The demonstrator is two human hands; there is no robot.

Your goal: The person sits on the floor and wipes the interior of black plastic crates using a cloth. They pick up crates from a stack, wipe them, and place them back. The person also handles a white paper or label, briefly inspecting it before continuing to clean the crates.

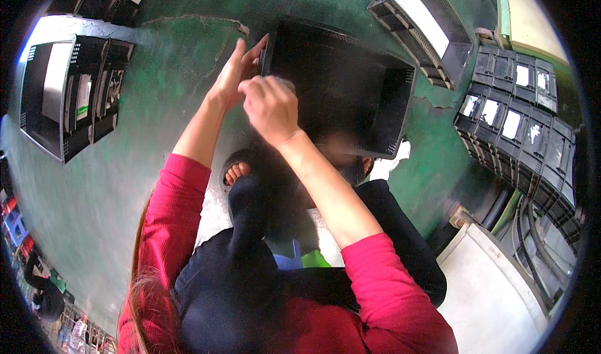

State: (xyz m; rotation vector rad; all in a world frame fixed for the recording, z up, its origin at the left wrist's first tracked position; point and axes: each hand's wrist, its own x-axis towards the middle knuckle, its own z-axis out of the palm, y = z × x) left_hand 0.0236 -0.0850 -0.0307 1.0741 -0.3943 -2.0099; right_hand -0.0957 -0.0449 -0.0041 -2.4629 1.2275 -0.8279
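The floor (169, 78) is painted green, worn and cracked, and carries everything inspected. Along its right-hand edge stands a stack of black crates (526, 128), sides turned inward with pale labels showing, presumably piled to save ground.

The black crate (389, 106) in front of the seated person rests just beyond the knees, apparently within easy reach of both hands. Its open mouth faces up towards the wearer. The long axis runs left to right, the right end swung slightly towards the person; perforations show at both right corners.

A white panel (491, 285) occupies the floor's near right corner. A group of crates (91, 128) stands towards the left edge, and a tilted crate (407, 31) lies beyond the far right corner of the central one.

The left hand (235, 72) is at that crate's left wall, fingers extended along the outer face, thumb apart; the hold reads as bracing. The right hand (270, 108) is over the near part of the same wall, fingers curled together. Whether they pinch anything cannot be determined.

A white scrap (399, 158) lies by the crate's near right corner.
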